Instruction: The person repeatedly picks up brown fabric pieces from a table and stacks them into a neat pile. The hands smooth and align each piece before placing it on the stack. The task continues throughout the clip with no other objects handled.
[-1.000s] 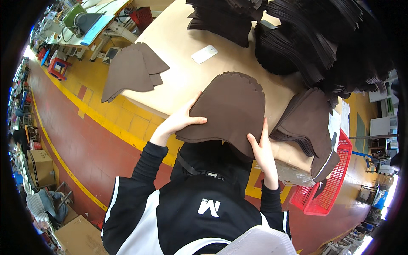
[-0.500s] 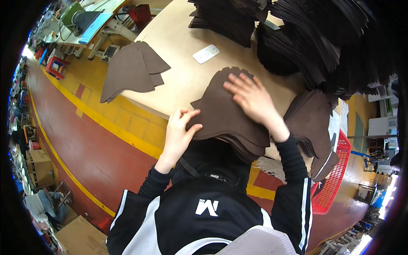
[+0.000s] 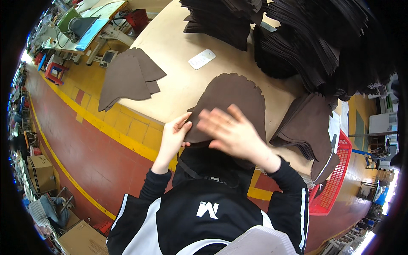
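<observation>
Bright, even light spreads over the tabletop (image 3: 170, 42), and there's a soft shadow under the black stack (image 3: 219, 27) toward its far edge! At the far right corner, the dark pile (image 3: 306, 38) sinks almost to black. The right hand (image 3: 229, 129) smears with motion blur; the left hand (image 3: 173, 134) and brown panel (image 3: 231, 93) look crisper. White glare flares far left and lower right, lines bow, corners drop to black.
</observation>
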Demonstrator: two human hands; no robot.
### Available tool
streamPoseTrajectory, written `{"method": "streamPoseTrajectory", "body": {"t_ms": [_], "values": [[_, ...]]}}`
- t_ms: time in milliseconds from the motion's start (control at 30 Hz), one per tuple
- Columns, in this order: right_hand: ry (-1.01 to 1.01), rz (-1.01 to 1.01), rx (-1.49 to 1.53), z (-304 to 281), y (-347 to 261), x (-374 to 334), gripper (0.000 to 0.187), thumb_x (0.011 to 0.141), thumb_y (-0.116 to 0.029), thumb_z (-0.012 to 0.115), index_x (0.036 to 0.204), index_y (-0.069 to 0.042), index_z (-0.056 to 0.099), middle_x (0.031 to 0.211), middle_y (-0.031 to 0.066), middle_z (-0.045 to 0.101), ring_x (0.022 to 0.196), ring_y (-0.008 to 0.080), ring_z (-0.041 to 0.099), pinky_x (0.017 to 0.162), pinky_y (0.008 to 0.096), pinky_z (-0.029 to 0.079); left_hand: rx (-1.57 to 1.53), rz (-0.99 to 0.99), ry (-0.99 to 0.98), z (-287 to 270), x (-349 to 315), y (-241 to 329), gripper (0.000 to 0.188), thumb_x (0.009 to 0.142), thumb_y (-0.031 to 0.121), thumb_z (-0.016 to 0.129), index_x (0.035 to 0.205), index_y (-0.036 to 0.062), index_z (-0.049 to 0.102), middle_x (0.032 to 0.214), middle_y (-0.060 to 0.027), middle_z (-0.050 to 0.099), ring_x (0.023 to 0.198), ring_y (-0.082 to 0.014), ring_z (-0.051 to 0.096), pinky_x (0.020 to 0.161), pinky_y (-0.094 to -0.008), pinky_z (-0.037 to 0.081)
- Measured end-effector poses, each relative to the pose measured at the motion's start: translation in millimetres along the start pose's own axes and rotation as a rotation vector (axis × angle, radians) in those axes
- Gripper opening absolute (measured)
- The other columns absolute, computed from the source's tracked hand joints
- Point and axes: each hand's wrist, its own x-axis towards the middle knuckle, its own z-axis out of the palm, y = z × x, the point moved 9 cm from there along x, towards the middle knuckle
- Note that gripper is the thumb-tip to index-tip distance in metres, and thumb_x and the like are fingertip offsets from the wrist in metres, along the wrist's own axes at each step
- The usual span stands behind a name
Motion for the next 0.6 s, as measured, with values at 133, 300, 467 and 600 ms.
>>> {"method": "streamPoseTrajectory", "body": {"t_ms": [133,300,467,600], "values": [[-0.186,-0.066,0.067,44.7,-4.0,-8.7,0.053,0.098,-0.039,0.057,0.149,-0.033,0.047,0.158,-0.0049,0.041,0.144,0.0152,0.040,0.122,0.0425,0.026,0.104,-0.074,-0.063,-6.0,15.0,-4.3,0.040,0.099,0.014,0.064,0.137,0.0031,0.061,0.088,0.0002,0.069,0.053,-0.0013,0.050,0.043,-0.0190,0.041],[-0.153,0.157,-0.113,24.1,82.6,7.0,0.046,0.103,-0.035,0.046,0.149,-0.033,0.047,0.159,-0.0039,0.041,0.147,0.0192,0.037,0.123,0.0460,0.024,0.052,-0.081,-0.100,-2.5,22.4,-5.9,0.040,0.096,0.009,0.067,0.134,-0.0020,0.062,0.095,-0.0036,0.071,0.056,-0.0009,0.053,0.041,-0.0163,0.040],[-0.048,0.509,-0.043,-0.6,175.6,9.5,0.047,0.105,-0.038,0.041,0.150,-0.025,0.047,0.160,0.0001,0.039,0.149,0.0250,0.032,0.122,0.0534,0.022,0.021,-0.057,-0.105,-0.7,24.3,-4.2,0.040,0.096,0.009,0.066,0.135,-0.0002,0.062,0.096,-0.0033,0.071,0.055,-0.0004,0.051,0.041,-0.0158,0.039],[0.194,0.411,-0.478,-30.4,133.6,11.7,0.050,0.099,-0.032,0.056,0.144,-0.010,0.052,0.154,0.0094,0.046,0.144,0.0311,0.041,0.117,0.0581,0.027,0.022,-0.063,-0.112,-1.1,18.8,-3.1,0.040,0.096,0.010,0.066,0.135,-0.0011,0.061,0.097,-0.0032,0.071,0.057,0.0000,0.053,0.041,-0.0148,0.040]]}}
